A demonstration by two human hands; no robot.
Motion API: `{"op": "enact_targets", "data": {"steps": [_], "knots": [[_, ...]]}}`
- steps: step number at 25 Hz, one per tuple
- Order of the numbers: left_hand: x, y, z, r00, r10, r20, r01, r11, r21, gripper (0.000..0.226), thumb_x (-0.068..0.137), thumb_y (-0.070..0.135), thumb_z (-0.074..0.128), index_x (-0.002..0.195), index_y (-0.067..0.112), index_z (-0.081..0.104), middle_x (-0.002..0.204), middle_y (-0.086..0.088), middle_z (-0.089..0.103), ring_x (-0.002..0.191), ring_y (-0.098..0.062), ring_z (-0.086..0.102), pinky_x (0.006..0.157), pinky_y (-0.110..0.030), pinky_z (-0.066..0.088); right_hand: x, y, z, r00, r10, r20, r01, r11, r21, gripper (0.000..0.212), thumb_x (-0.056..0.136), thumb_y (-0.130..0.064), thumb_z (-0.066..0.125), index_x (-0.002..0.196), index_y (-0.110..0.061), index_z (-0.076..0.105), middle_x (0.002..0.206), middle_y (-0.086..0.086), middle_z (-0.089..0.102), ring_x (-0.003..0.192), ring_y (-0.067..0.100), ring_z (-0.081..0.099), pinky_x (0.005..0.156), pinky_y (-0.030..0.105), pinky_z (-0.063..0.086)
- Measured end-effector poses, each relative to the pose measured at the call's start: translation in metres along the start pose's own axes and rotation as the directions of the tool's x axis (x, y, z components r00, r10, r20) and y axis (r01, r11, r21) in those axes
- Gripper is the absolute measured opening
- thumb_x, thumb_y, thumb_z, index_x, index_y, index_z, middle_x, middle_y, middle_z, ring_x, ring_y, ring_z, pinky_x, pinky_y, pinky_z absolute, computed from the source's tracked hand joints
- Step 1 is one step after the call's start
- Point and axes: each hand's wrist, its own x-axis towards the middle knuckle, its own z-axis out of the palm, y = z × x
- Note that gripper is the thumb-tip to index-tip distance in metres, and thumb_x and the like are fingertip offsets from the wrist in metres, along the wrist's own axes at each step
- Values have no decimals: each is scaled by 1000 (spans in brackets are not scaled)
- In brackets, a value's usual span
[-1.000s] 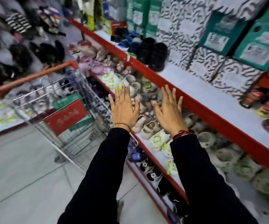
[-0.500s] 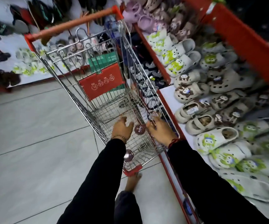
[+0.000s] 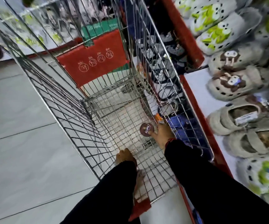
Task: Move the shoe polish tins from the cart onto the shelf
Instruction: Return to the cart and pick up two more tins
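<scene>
A round shoe polish tin [image 3: 146, 129] with a brown "Cherry" lid sits low in the wire cart [image 3: 75, 120], near its right wall. My right hand [image 3: 162, 135] is inside the basket, its fingers closed against the tin's right edge. My left hand [image 3: 124, 156] reaches down at the near end of the basket. Only its back shows, and the fingers are hidden behind my black sleeve. The red-edged shelf [image 3: 193, 81] with a white deck runs along the cart's right side.
Grey and cream clogs [image 3: 232, 81] crowd the shelf on the right, with darker shoes on the tier below behind the cart's wire. A red child-seat flap [image 3: 95, 59] closes the cart's far end. Grey tiled floor [image 3: 25, 143] lies to the left. A bare foot [image 3: 140, 183] shows under the basket.
My view has dropped from the shelf into the cart. Both hands went from raised and spread down into the basket, and the right hand has closed on the Cherry tin.
</scene>
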Motion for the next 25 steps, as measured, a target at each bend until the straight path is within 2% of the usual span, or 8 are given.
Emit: {"op": "enact_targets", "data": {"steps": [3, 7, 12, 15, 18, 22, 24, 25], "knots": [[13, -1, 15, 998, -17, -57, 18, 1000, 24, 39, 92, 26, 52, 130, 16, 53, 137, -9, 56, 132, -29, 52, 104, -42, 49, 25, -3, 11, 999, 3, 35, 0, 998, -63, 61, 91, -40, 62, 143, -11, 49, 145, 14, 49, 133, 32, 49, 107, 37, 42], [20, -5, 19, 993, -72, -89, 68, 996, -51, 39, 85, 24, 58, 124, 19, 57, 131, -4, 60, 127, -26, 58, 99, -39, 50, 36, 0, 27, 999, 51, -19, -52, 998, -32, 70, 86, -41, 69, 145, -13, 46, 153, 9, 40, 137, 31, 45, 110, 37, 41], [27, 1, 6, 997, -74, -36, 72, 995, -72, 49, 79, 44, 62, 114, 9, 69, 121, -9, 66, 116, -28, 66, 90, -31, 55, 33, 2, 34, 989, 129, -73, -136, 986, -99, 67, 86, -34, 70, 143, -10, 43, 145, 15, 44, 130, 36, 52, 104, 43, 45], [40, 6, -23, 995, -101, -25, 92, 967, -238, 51, 87, 46, 62, 115, 4, 72, 120, -14, 71, 117, -30, 65, 91, -30, 52, 31, 7, 31, 986, 135, -94, -134, 991, 16, 54, 86, -28, 71, 134, -10, 53, 137, 15, 55, 126, 35, 56, 102, 43, 49], [46, 4, -42, 989, -144, -41, 112, 893, -436, 45, 92, 35, 60, 120, 1, 70, 122, -19, 70, 118, -34, 64, 98, -35, 50, 24, 11, 27, 982, 167, -90, -145, 967, 210, 36, 88, -21, 70, 120, -6, 63, 127, 17, 67, 117, 34, 64, 98, 40, 51], [33, 0, -48, 991, -135, -14, 90, 730, -678, 45, 94, 26, 58, 117, -12, 66, 119, -31, 68, 114, -43, 65, 99, -45, 51, 5, 14, 20, 965, 248, -82, -181, 862, 473, 41, 86, -9, 71, 126, -6, 62, 131, 18, 65, 120, 34, 63, 104, 45, 50], [21, 1, -54, 995, -94, -18, 44, 610, -791, 44, 95, 24, 57, 112, -16, 65, 103, -35, 68, 97, -41, 68, 91, -47, 54, -6, 14, 14, 966, 248, -70, -168, 812, 560, 42, 85, -8, 71, 126, -2, 63, 132, 19, 65, 121, 35, 63, 105, 47, 49], [6, 3, -62, 997, -69, -33, 11, 554, -833, 41, 95, 24, 57, 109, -14, 64, 92, -31, 66, 83, -36, 67, 79, -42, 56, -19, 13, 4, 967, 243, -71, -152, 782, 605, 41, 85, -8, 71, 125, 1, 64, 132, 20, 65, 121, 37, 63, 105, 48, 49]]}}
